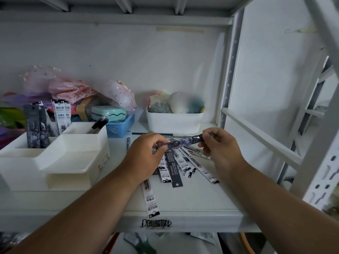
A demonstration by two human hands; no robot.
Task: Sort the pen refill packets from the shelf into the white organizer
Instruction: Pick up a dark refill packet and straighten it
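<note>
The fingers and thumb of the left hand (145,153) pinch one end of a long, narrow, dark printed pen refill packet (183,142), and those of the right hand (218,143) pinch the other end, so the strip is stretched level between them, probably to read its print and judge which compartment it belongs in. Both hands are curled closed on the packet, neither spread.

The packet hangs just above a loose pile of white and dark refill packets (176,165), fanned flat on the white metal shelf board (201,202) at about six o'clock from the held strip. One long white packet (150,198) lies apart from the pile at seven o'clock, its end reaching over the shelf's front lip.

At nine o'clock from the hands stands the white plastic stepped organizer (73,162). Its rear compartments already hold upright packets: dark ones (35,125) at the far left, white ones (61,114) next to them, set on end so the labels show. The front trays look empty, though their floors are partly hidden.

Behind, at eleven o'clock, sits a blue mesh basket (119,127); at twelve o'clock, a white tub of soft items (174,121).
</note>
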